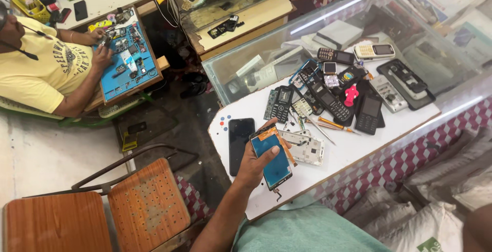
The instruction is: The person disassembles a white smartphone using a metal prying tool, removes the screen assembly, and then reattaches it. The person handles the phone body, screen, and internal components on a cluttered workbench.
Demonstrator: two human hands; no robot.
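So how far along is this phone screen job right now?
Already done, by the look of it: the white phone frame lies stripped on the white table. In hand: the left hand holds a blue screen panel with its ribbon cable hanging loose, thumb across the glass. The right hand is out of view. Left: screwdrivers and many keypad phones lie unattended.

Phone clutter [338,96] beyond; bare tabletop [353,147] nearer.

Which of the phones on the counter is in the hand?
The blue-screened phone panel with the orange strip at its top, gripped by the left hand at the counter's near edge. The black phone beside it and the keypad phones lie untouched.
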